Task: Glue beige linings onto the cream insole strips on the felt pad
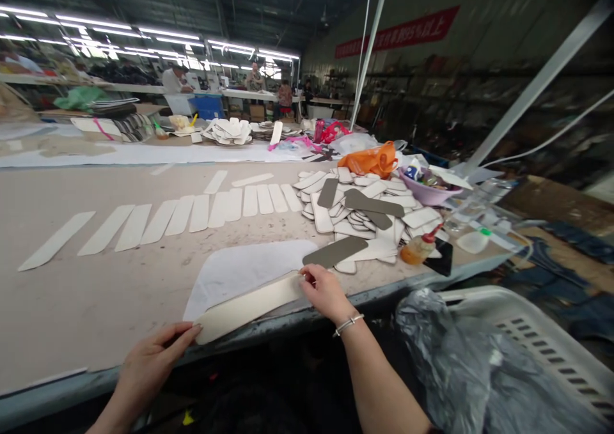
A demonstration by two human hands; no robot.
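Taking the cream strip as the centre of my dial, I see the long worktable [96, 306] spreading from eight round to two o'clock, its near edge running just below; a pale slotted basket [575, 344] sits at three to four o'clock, off the table, with crumpled grey plastic [460, 357] in and over its near side; a loose pile of pale pieces [374, 188] lies at two, several grey-green ones face up on it; a slanted row of pale pieces [158, 220] runs from ten to twelve, spaced more widely toward ten; a white sheet [230, 271] lies at twelve, partly behind the strip; a purple basin [429, 194] stands at two, beyond the pile, with an orange bag [367, 162] near it; the cream strip [249, 309] slants over the table's near edge, and I cannot tell whether it rests on anything; my left hand [148, 364] pinches its end at eight, thumb and fingers closed narrow; my right hand [329, 293] pinches the other end at two, just as narrow; an amber bottle [416, 250] with a red tip stands beside the pile at two to three; a thin bracelet [348, 325] circles my right wrist.
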